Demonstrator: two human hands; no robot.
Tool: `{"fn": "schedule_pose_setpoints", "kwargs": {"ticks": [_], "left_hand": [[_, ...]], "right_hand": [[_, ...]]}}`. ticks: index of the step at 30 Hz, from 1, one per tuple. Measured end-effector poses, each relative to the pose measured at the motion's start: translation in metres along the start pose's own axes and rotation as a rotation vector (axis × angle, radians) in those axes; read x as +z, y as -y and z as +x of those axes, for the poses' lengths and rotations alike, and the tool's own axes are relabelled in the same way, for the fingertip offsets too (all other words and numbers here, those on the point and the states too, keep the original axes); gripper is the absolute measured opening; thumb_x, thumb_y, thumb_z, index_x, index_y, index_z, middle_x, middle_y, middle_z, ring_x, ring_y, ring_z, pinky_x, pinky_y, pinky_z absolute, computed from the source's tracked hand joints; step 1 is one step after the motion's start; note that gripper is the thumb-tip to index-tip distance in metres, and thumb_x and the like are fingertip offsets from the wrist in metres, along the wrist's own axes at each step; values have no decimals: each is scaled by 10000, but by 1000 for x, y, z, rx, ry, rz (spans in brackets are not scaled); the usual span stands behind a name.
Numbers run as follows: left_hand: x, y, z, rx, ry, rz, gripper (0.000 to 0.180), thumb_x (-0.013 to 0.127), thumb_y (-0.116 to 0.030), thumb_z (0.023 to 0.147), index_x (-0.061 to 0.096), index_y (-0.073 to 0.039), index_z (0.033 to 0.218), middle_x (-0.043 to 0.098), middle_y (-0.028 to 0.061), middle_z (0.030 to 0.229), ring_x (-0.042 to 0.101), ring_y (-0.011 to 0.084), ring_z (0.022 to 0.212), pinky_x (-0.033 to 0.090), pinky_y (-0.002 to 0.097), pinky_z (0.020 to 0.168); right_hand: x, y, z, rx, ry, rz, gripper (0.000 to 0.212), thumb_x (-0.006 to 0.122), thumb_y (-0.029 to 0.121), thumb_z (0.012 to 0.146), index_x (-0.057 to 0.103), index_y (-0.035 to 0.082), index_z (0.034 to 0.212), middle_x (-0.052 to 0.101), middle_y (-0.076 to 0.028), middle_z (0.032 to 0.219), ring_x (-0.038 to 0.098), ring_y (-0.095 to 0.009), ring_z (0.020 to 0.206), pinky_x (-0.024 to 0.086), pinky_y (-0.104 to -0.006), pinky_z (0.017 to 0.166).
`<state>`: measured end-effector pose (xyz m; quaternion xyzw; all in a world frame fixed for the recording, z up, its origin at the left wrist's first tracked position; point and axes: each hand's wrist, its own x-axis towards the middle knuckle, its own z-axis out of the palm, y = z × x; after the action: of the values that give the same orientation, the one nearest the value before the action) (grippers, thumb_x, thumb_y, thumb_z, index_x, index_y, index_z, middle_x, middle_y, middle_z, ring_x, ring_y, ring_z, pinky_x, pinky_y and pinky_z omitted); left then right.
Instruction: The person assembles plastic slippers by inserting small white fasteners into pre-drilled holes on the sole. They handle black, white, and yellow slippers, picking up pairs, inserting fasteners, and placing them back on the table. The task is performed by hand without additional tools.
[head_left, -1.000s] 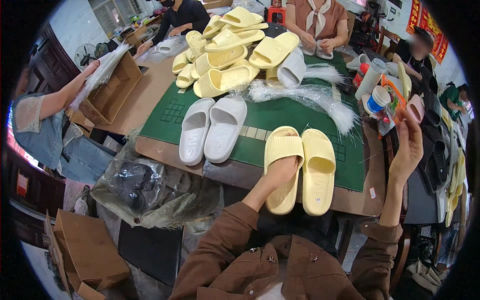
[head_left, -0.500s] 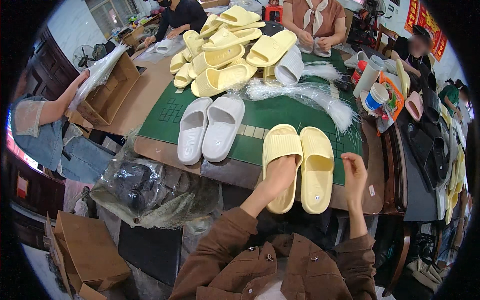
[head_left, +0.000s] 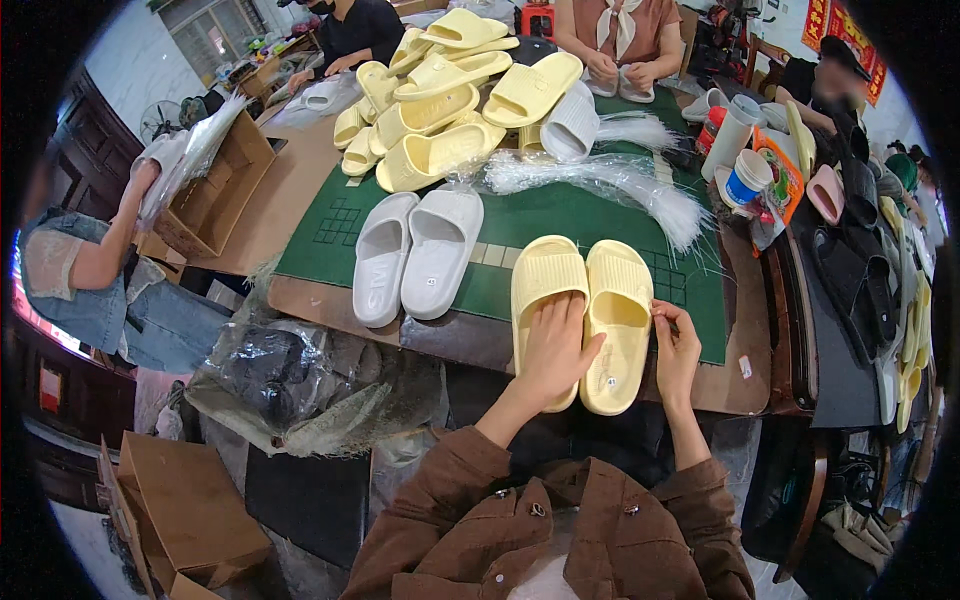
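A pair of pale yellow slide slippers lies side by side at the table's near edge, toes pointing away. Into the left slipper [head_left: 545, 265] reaches my left hand [head_left: 553, 345], its fingers stretched toward the strap and the tips partly hidden under it. My left thumb stands apart, over the inner edge of the right slipper [head_left: 614, 385]. At that slipper's outer side is my right hand [head_left: 680, 352], fingers curled and thumb and fingertips close together in a pinch; what they hold, if anything, is too small to make out. Light grey slippers [head_left: 440, 265] stand to the left.
Beyond lies a heap of yellow slippers [head_left: 430, 155] and a bundle of thin clear plastic strands [head_left: 610, 185]. A white cup [head_left: 745, 180] stands right; black slippers [head_left: 850, 300] lie beyond the edge. A person holding plastic strands stands left by an open carton [head_left: 225, 185]. Others sit across.
My right hand has come left and down against the right slipper's side. My left hand has drawn back from under the strap, its fingers more in sight. The person at left has moved their hand.
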<state>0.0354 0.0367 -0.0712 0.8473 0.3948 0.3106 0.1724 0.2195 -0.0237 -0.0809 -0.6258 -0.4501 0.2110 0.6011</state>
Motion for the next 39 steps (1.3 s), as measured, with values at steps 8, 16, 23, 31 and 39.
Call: {"fn": "schedule_pose_setpoints", "kwargs": {"ticks": [8,16,23,31,39], "left_hand": [[12,2,13,-44,-125,190,392,638,-280,848,588,60,1036,562,215,1100,498,369,1094,358,515,943],[16,3,19,-8,-176,242,286,618,-243,852,634,41,882,601,203,974,542,352,995,382,501,881],[-28,-2,22,-24,-177,254,241,608,-201,839,626,38,813,609,204,845,571,351,872,400,484,821],[-141,75,49,-93,-420,394,243,604,-183,873,550,33,775,559,223,809,536,402,801,409,495,737],[-223,166,45,-256,-732,435,271,617,-162,865,566,101,904,545,262,1014,525,428,978,402,489,868]], "right_hand": [[-7,0,3,-39,81,-42,107,501,-2,967,598,-22,1007,652,-90,1082,582,-115,975,464,-254,884],[-18,-18,4,25,66,172,130,487,22,986,597,-37,1022,655,-76,1007,612,-112,863,513,-265,797],[-20,-18,4,47,94,96,127,493,39,988,598,-31,1008,644,-57,955,606,-100,820,502,-250,773],[-17,-12,0,41,113,101,118,495,25,978,602,-25,989,652,-55,913,597,-92,803,499,-248,755],[-15,-9,1,23,139,6,106,501,5,962,600,-28,981,662,-66,916,596,-96,803,495,-252,747]]}}
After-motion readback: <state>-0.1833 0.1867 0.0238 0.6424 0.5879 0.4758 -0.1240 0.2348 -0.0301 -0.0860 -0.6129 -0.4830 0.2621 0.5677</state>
